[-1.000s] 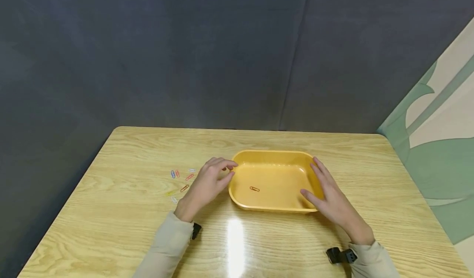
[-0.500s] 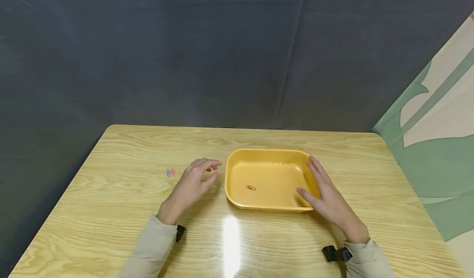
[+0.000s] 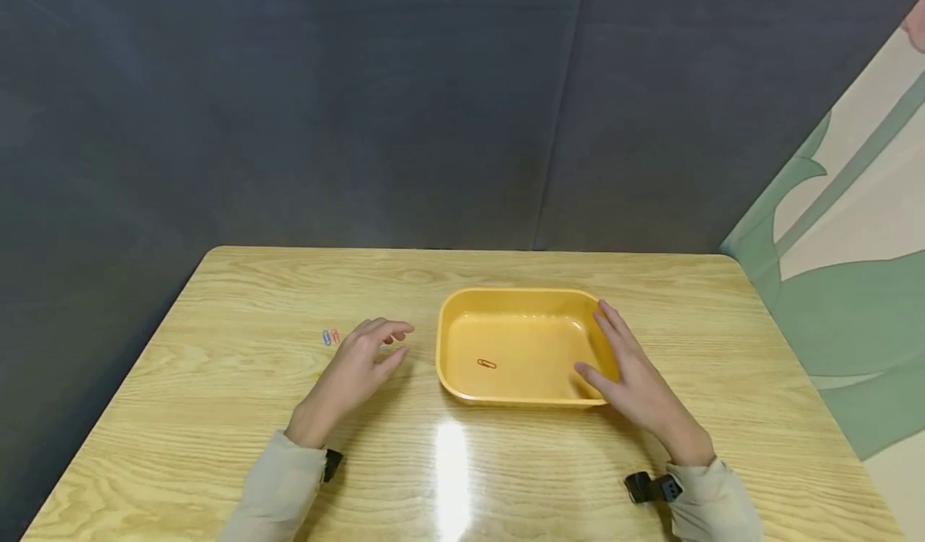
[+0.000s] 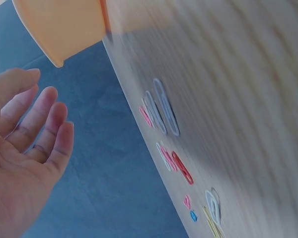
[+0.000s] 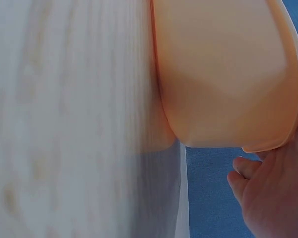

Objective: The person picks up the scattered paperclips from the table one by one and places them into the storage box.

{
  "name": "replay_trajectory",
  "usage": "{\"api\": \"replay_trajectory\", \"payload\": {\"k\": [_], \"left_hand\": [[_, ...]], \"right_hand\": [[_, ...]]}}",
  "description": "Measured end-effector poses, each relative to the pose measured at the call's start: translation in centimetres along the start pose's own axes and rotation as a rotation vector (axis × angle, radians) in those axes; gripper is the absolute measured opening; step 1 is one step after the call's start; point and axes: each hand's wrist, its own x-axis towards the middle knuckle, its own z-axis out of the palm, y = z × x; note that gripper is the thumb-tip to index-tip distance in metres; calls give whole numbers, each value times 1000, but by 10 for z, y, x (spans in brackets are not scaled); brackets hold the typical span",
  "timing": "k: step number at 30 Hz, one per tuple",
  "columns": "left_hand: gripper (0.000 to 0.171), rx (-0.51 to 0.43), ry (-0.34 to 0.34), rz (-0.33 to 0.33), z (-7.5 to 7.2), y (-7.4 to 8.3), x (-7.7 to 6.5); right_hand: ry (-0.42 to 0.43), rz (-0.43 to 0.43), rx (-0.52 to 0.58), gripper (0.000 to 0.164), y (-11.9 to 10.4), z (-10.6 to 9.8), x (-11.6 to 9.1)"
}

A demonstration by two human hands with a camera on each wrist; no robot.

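My left hand [image 3: 354, 369] hovers over the table to the left of the yellow tray [image 3: 523, 401], fingers loosely bent and holding nothing. Under and beside it lie paper clips: a blue paper clip [image 3: 327, 338], a pink paper clip [image 3: 336, 336], and in the left wrist view a red paper clip [image 4: 182, 167], a white paper clip [image 4: 166, 106] and yellow paper clips [image 4: 212, 223]. The hand hides some from the head view. One red paper clip [image 3: 486, 363] lies inside the tray. My right hand [image 3: 639, 377] rests on the tray's right rim, fingers spread, thumb over the inside.
The wooden table [image 3: 181, 413] ends at a dark cloth partition [image 3: 376, 124] behind. A panel with green leaf shapes [image 3: 853, 309] stands at the right. Black wrist straps [image 3: 653, 488] sit below both hands.
My left hand has moved left from the tray's left rim to above the loose paper clips, its fingers slightly apart. My right hand has stayed on the right rim; the head view has shifted slightly.
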Motion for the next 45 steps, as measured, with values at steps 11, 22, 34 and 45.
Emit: {"api": "replay_trajectory", "payload": {"k": [11, 22, 34, 45], "left_hand": [[30, -7, 10, -11, -4, 0, -6], [30, 12, -45, -71, -9, -10, -15], [25, -23, -141, -68, -14, -30, -26], [25, 44, -201, -101, -20, -37, -36]], "right_hand": [[-5, -4, 20, 84, 3, 0, -1], [-7, 1, 15, 85, 2, -2, -1], [-8, 1, 26, 85, 2, -1, 0], [-8, 3, 26, 84, 2, -1, 1]]}}
